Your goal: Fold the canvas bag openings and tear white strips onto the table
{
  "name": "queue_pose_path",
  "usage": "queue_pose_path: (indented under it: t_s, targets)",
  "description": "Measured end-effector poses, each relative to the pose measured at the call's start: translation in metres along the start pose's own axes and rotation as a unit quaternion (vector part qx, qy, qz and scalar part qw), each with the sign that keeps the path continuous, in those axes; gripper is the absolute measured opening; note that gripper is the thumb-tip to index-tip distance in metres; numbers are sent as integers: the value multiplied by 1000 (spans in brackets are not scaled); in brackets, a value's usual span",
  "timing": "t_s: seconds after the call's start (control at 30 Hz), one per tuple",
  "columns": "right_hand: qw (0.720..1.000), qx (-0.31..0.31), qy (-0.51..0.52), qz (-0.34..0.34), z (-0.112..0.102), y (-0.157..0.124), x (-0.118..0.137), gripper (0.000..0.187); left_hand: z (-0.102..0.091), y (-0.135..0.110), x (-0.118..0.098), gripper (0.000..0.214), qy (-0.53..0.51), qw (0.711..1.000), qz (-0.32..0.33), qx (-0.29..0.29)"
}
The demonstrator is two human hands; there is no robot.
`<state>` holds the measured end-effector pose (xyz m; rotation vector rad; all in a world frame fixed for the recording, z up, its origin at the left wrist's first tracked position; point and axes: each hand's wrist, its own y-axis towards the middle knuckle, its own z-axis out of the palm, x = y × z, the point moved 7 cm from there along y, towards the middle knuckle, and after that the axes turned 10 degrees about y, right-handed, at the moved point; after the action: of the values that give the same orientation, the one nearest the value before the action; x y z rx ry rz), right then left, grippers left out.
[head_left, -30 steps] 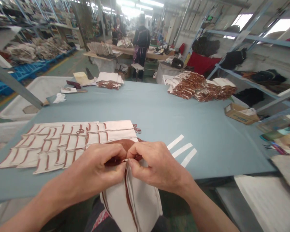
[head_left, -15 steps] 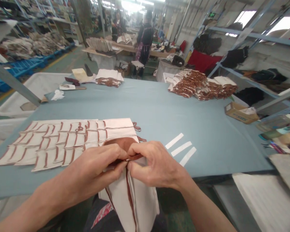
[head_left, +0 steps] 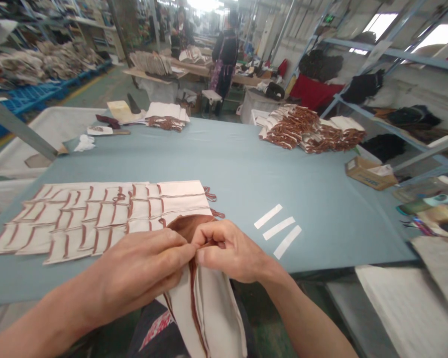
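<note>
Cream fabric pouch (head_left: 205,318) hangs from the person's two hands in the head view, its long axis running from the bench edge down toward the body. A brown seam runs along its length, and its lower end passes out of frame over dark trousers with a red print (head_left: 153,334). Left hand (head_left: 134,263) and right hand (head_left: 227,251) are both clenched on its top edge, with their fingertips (head_left: 184,251) meeting just above the pouch's centre line, so neither hand is clearly nearer. The fold inside the grip is hidden. Brown fabric flap (head_left: 188,226) rises just beyond the grip, over the near edge of the blue-grey bench (head_left: 321,209). To its left lie rows of cream panels with brown stripes (head_left: 97,214), and to the right of the hands lie three white strips (head_left: 278,231). Farther along the bench sit bundled stacks with brown edging (head_left: 294,127). A cardboard box (head_left: 371,173) sits at the bench's right side, and a co-worker in dark clothes (head_left: 226,54) stands well beyond.
</note>
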<state>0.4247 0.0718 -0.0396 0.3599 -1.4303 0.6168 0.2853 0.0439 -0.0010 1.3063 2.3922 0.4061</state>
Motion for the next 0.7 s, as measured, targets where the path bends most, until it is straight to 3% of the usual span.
queue_pose_path:
  t_s: [0.23, 0.47, 0.7]
  targets:
    - [991, -64, -96, -67, -4, -8, 17, 7, -4, 8, -1, 20, 21, 996, -58, -58]
    - [976, -103, -167, -99, -9, -9, 20, 6, 1, 13, 1, 30, 103, 993, -46, -34]
    - [930, -142, -274, -199, -7, -10, 29, 7, -5, 18, 13, 21, 52, 997, -42, -41]
